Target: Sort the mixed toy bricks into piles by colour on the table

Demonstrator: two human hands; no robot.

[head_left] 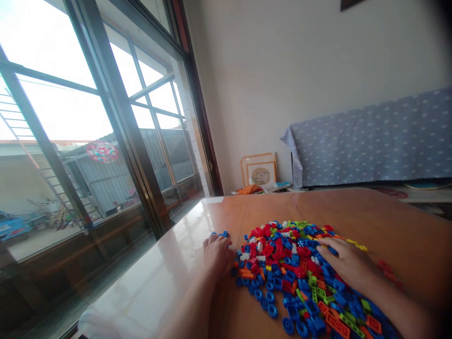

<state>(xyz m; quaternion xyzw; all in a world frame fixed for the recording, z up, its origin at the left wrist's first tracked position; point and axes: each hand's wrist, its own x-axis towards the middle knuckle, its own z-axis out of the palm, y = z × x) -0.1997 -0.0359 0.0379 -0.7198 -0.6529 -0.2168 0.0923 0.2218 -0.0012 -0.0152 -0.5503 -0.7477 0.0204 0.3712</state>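
Note:
A large heap of plastic building bricks [278, 249] in red, blue, green, orange and white lies on the table. My left hand [216, 254] rests left of the heap, fingers bent and slightly apart, fingertips partly hidden. Just beyond its fingers sits a small group of blue bricks [224, 234]. My right hand [348, 259] reaches over the right side of the heap, thumb and forefinger apart, touching or just above blue bricks. I see nothing held in either hand. Round blue wheel-like pieces [272, 310] lie along the heap's near left edge.
Yellow bricks [357, 245] and red bricks [386, 270] lie in separate groups beyond and right of my right hand. The brown table [303, 205] shines with glare at left. A large window [141, 141] borders the left; a blue dotted cloth [367, 146] hangs behind.

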